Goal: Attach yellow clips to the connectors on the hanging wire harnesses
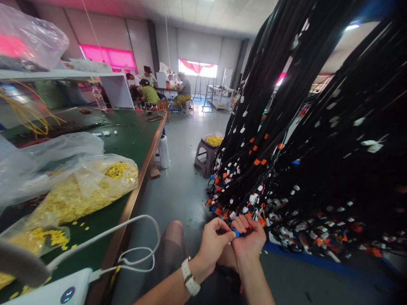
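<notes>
A big hanging bundle of black cables (286,140) with white, orange and blue connectors at its ends fills the right side. My left hand (213,241), with a white watch on the wrist, and my right hand (249,238) meet low in the middle. Both are closed in a pinch on a small blue connector (236,232) at the end of one cable. The fingers touch each other around it. My bare knee (173,237) shows just left of the hands.
A green workbench (133,140) runs along the left with clear bags of yellow parts (79,190), a white power bank (54,290) and its cable. A plastic stool (206,154) carrying yellow parts stands on the grey floor. Several people sit working at the far end.
</notes>
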The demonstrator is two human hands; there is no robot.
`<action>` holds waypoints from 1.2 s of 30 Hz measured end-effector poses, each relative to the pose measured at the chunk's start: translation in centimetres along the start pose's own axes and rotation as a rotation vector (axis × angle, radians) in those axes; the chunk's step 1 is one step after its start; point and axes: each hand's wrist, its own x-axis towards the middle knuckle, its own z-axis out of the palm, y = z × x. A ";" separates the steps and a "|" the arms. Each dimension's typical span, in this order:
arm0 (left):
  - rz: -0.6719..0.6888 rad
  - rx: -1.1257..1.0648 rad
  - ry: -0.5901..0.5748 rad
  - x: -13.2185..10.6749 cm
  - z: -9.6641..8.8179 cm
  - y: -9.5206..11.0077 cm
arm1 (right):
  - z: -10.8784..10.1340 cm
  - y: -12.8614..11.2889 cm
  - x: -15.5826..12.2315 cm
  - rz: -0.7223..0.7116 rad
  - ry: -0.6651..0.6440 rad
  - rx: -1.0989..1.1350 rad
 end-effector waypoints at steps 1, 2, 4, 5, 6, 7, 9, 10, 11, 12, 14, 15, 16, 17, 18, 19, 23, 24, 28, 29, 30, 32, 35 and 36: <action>-0.024 -0.026 -0.021 0.1 -0.1 0.0 | 0.1 0.0 -0.1 0.004 -0.007 -0.001; -0.046 -0.048 -0.044 0.1 -0.2 0.1 | 0.2 -0.1 -0.2 0.008 -0.017 -0.005; -0.076 -0.104 -0.106 0.3 -0.4 0.3 | 0.5 -0.2 -0.5 0.011 -0.043 -0.015; -0.081 -0.138 -0.147 0.4 -0.5 0.4 | 0.6 -0.2 -0.6 0.016 -0.058 -0.020; -0.079 -0.173 -0.193 0.4 -0.6 0.5 | 0.7 -0.3 -0.7 0.025 -0.073 -0.025; -0.071 -0.205 -0.243 0.5 -0.7 0.6 | 0.8 -0.3 -0.9 0.039 -0.088 -0.029; -0.046 -0.239 -0.332 0.5 -0.9 0.7 | 0.9 -0.3 -1.1 0.064 -0.112 -0.032; -0.028 -0.233 -0.370 0.5 -1.0 0.6 | 0.9 -0.3 -1.1 0.070 -0.119 -0.034; -0.004 -0.218 -0.404 0.5 -1.0 0.5 | 0.9 -0.2 -1.2 0.071 -0.124 -0.037; 0.023 -0.198 -0.435 0.5 -1.1 0.4 | 0.8 -0.1 -1.2 0.066 -0.125 -0.042; 0.073 -0.155 -0.480 0.4 -1.1 0.2 | 0.7 0.0 -1.3 0.050 -0.119 -0.052; 0.092 -0.138 -0.491 0.4 -1.1 0.1 | 0.7 0.0 -1.3 0.043 -0.114 -0.056; 0.109 -0.123 -0.494 0.4 -1.1 0.1 | 0.7 0.1 -1.4 0.036 -0.109 -0.060; 0.124 -0.111 -0.491 0.4 -1.1 0.1 | 0.8 0.1 -1.4 0.033 -0.104 -0.063; 0.138 -0.103 -0.486 0.4 -1.0 0.2 | 0.8 0.1 -1.5 0.031 -0.096 -0.064; 0.155 -0.103 -0.485 0.4 -1.0 0.2 | 0.9 0.0 -1.6 0.031 -0.090 -0.064; 0.210 -0.138 -0.510 0.3 -0.8 0.5 | 1.1 -0.2 -1.9 0.040 -0.072 -0.058; 0.218 -0.145 -0.508 0.3 -0.7 0.5 | 1.2 -0.2 -2.0 0.043 -0.069 -0.056; 0.216 -0.141 -0.486 0.1 -0.7 0.7 | 1.2 -0.3 -2.1 0.047 -0.052 -0.050; 0.213 -0.140 -0.483 0.1 -0.7 0.7 | 1.1 -0.3 -2.2 0.048 -0.052 -0.051; 0.208 -0.140 -0.479 0.0 -0.7 0.7 | 1.1 -0.3 -2.2 0.048 -0.053 -0.053; 0.199 -0.139 -0.467 0.0 -0.7 0.7 | 1.0 -0.3 -2.3 0.048 -0.059 -0.059; 0.185 -0.136 -0.460 -0.1 -0.6 0.6 | 0.9 -0.3 -2.4 0.046 -0.074 -0.071; 0.186 -0.139 -0.465 -0.1 -0.6 0.6 | 0.8 -0.3 -2.4 0.047 -0.079 -0.075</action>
